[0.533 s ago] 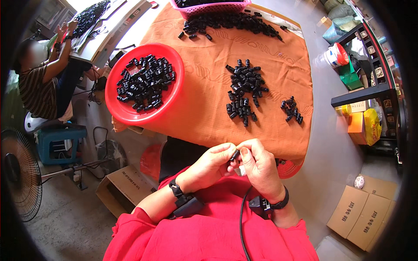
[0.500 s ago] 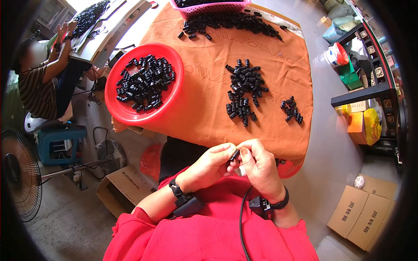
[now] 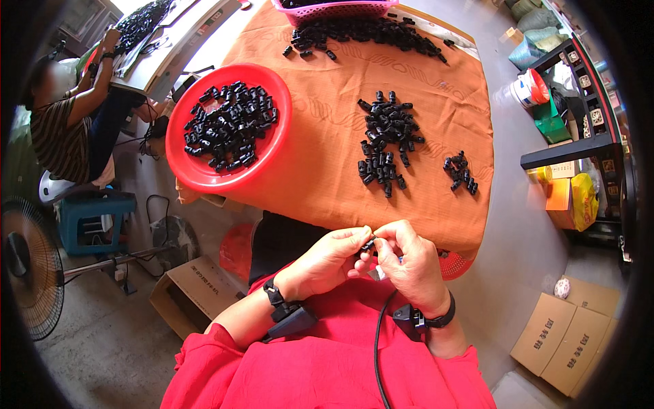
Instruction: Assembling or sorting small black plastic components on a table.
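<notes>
My left hand [image 3: 328, 259] pinches a small black cylindrical part [image 3: 368, 244] between thumb and fingers, just off the near edge of the cloth-covered table. At the part's upper end, the thumb and forefinger of my right hand [image 3: 414, 269] are pressed together; whether they hold a separate piece is hidden. A scrap of something whitish [image 3: 379, 273] shows below the fingers, too small to name. Beyond my hands, similar black parts lie in a middle pile [image 3: 390, 129] and a smaller right pile [image 3: 461, 172] on the orange cloth [image 3: 313, 194]. More fill a red basin [image 3: 278, 145] to the left.
A pink basket [image 3: 340, 11] stands at the far edge, with a long heap of black parts [image 3: 375, 34] before it. Left are a seated person [image 3: 61, 129], a blue stool [image 3: 95, 221] and a fan [image 3: 30, 266]. Cartons [image 3: 565, 341] and a dark shelf [image 3: 572, 150] stand right.
My right fingertips have shifted slightly on the black part, which sits at a slightly different tilt. The whole view has moved a little. At the left, the other person's hands have moved.
</notes>
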Action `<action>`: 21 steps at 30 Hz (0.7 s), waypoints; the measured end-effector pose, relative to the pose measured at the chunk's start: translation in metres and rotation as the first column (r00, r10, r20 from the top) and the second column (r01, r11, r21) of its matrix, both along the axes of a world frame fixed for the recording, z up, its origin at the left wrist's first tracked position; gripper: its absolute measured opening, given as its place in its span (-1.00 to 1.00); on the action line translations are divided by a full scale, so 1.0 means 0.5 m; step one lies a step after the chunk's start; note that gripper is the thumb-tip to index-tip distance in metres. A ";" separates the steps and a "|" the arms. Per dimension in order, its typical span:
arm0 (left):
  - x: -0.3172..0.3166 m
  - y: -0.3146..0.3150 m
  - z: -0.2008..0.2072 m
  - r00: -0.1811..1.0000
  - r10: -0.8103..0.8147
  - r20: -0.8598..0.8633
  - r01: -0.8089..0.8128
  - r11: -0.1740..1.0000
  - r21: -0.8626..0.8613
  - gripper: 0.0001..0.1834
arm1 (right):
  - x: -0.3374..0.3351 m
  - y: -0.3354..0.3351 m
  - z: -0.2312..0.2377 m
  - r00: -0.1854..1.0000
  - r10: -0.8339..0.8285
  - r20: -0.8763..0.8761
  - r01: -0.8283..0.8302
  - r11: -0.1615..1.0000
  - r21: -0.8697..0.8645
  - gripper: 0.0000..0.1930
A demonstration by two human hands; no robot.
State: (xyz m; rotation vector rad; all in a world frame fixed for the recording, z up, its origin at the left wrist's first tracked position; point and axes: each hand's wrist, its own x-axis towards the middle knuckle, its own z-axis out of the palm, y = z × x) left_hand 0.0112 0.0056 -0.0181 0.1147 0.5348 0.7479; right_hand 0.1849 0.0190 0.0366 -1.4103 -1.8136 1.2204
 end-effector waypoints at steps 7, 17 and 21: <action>-0.005 0.004 0.010 0.998 -0.060 0.019 0.060 0.998 0.021 -0.67 | 0.007 -0.005 0.003 0.999 -0.017 -0.047 0.017 1.000 0.007 -0.85; -0.017 0.000 0.010 0.998 -0.058 0.005 0.058 0.998 0.005 -0.66 | 0.011 -0.002 0.000 0.991 0.116 0.066 -0.126 0.977 0.174 -0.83; -0.013 0.004 0.028 0.999 0.041 -0.004 -0.041 0.999 0.033 -0.66 | 0.001 -0.007 0.004 0.999 0.022 -0.048 -0.015 0.990 0.142 -0.83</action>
